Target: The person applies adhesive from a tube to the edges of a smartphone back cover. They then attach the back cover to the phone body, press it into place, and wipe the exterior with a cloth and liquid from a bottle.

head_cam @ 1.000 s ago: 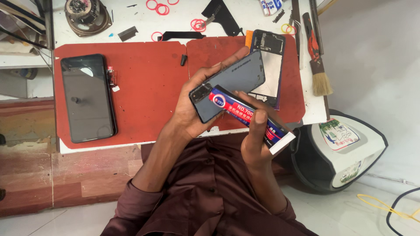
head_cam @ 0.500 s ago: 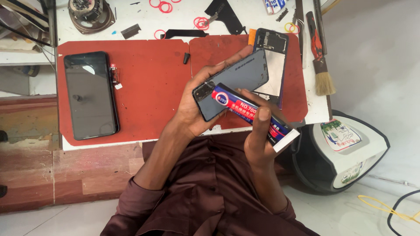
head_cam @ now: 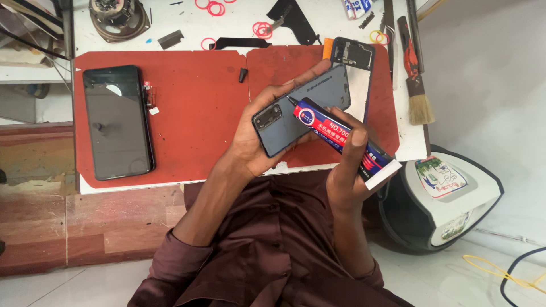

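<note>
White workbench (head_cam: 187, 23) covered by red rubber mats (head_cam: 199, 108) fills the background. Nearest, a red-and-blue glue tube (head_cam: 341, 137) is clamped in the closed right hand (head_cam: 347, 170), its black nozzle touching a grey-blue plastic phone back cover (head_cam: 304, 108). That cover is gripped by the left hand (head_cam: 259, 142), fingers curled round its edges. At nine o'clock lies a black smartphone (head_cam: 118, 120); at two o'clock, a wooden-handled brush (head_cam: 416, 85).

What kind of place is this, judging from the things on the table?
Probably a phone repair bench. The left hand holds a grey phone back cover, the right hand a glue tube. On the red work mat lie a black phone and a bare phone frame.
</note>
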